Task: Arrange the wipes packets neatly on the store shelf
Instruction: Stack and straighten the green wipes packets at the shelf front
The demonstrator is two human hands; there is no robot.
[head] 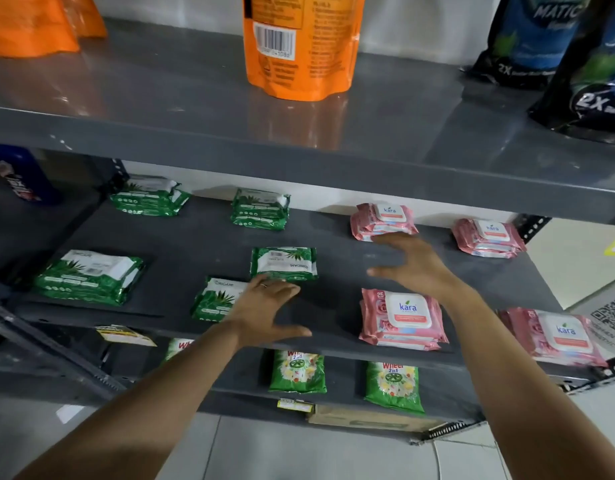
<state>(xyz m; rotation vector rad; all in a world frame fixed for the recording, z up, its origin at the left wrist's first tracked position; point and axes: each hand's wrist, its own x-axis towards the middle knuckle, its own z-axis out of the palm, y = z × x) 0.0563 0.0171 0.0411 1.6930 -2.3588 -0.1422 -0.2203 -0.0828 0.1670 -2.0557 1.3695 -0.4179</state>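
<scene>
Green wipes packets lie on the left half of the grey middle shelf: two stacks at the back, one at the front left, one turned packet in the middle and one near the front edge. Pink wipes packets fill the right half: back, front. My left hand rests flat, fingers spread, partly on the front green packet. My right hand hovers open, fingertips at the back pink stack.
An upper shelf overhangs, carrying orange pouches and dark blue detergent bags. Below, green detergent packs and a cardboard box sit on the lower shelf. A blue bottle stands at the far left.
</scene>
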